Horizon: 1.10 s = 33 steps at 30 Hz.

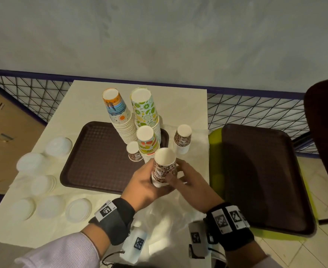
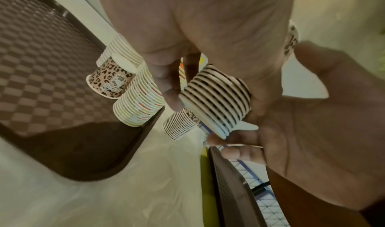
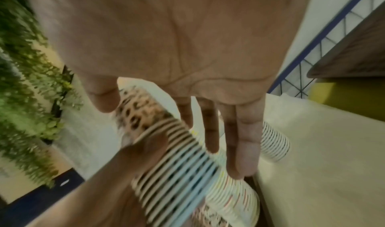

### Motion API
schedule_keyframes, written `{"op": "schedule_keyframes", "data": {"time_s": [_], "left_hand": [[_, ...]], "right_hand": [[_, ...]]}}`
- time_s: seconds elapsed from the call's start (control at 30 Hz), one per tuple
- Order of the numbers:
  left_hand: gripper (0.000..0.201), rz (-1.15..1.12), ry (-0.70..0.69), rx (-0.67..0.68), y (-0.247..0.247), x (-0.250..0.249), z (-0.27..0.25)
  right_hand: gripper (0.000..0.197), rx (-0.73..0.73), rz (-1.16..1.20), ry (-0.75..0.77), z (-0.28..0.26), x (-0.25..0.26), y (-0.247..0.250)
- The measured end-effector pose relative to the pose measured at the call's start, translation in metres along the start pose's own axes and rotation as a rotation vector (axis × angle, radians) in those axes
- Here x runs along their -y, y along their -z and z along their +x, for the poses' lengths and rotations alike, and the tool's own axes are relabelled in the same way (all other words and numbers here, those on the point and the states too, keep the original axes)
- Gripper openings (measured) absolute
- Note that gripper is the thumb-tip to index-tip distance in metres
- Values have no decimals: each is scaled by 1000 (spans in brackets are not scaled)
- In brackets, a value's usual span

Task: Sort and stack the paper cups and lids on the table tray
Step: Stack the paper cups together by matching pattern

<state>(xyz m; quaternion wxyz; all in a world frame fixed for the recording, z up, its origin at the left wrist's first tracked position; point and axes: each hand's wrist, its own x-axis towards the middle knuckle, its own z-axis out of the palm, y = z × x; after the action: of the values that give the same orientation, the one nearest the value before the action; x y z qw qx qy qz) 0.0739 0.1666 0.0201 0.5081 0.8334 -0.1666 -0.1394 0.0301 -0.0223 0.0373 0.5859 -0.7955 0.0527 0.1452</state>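
Cream desk (image 1: 188, 105): carries a brown tray, cup stacks and white lids; a thin plastic sheet covers its near part.
Brown tray (image 1: 93, 155): lies at the middle of the desk; a second brown tray (image 1: 263, 176) sits on a lime-green surface at 3 o'clock, off the desk.
Tall stacks: an upside-down sun-and-wave stack (image 1: 118, 115) and a lime-print stack (image 1: 145, 113) stand side by side at the tray's 1 o'clock corner.
Fruit-print stack (image 1: 146, 144): stands upside down at the tray's right edge, just behind the hands.
Leopard stacks: a short one (image 1: 134, 151) stands on the tray, touching the fruit-print stack's left side; another (image 1: 182, 140) stands on the desk just right of the tray.
Lids (image 1: 43, 182): white piles spread over the desk at 9 o'clock of the tray.
Held leopard stack (image 1: 164, 169): upside down, lifted above the tray's 5 o'clock corner, between both hands.
Left hand (image 1: 145, 182): fingers and thumb wrap the stack's lower rims.
Right hand (image 1: 190, 182): fingers lie fairly straight against the stack's right side, thumb touching its printed wall.
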Motion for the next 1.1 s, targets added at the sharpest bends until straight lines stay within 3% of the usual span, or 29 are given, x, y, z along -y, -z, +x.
{"op": "schedule_keyframes", "data": {"time_s": [0.07,0.17,0.3,0.47,0.63,0.87,1.1], "left_hand": [[64,-44,39,-48,7,0,-4],[67,-30,51,-94,16,1,-11],[67,-24,98,-125,24,2,-22],[68,-37,136,-167,32,6,-36],[66,-40,158,-228,43,6,-49],[63,-39,187,-271,52,10,-55],[61,-51,214,-302,62,13,-56]], "right_hand": [[68,-29,53,-68,4,1,18],[45,-241,-15,-137,27,-13,45],[64,-452,-108,-193,79,-37,62],[95,-426,-183,-196,132,-65,51],[106,-484,-130,-211,154,-80,33],[73,-506,-156,-166,162,-86,22],[77,-511,-294,-62,156,-80,16]]}}
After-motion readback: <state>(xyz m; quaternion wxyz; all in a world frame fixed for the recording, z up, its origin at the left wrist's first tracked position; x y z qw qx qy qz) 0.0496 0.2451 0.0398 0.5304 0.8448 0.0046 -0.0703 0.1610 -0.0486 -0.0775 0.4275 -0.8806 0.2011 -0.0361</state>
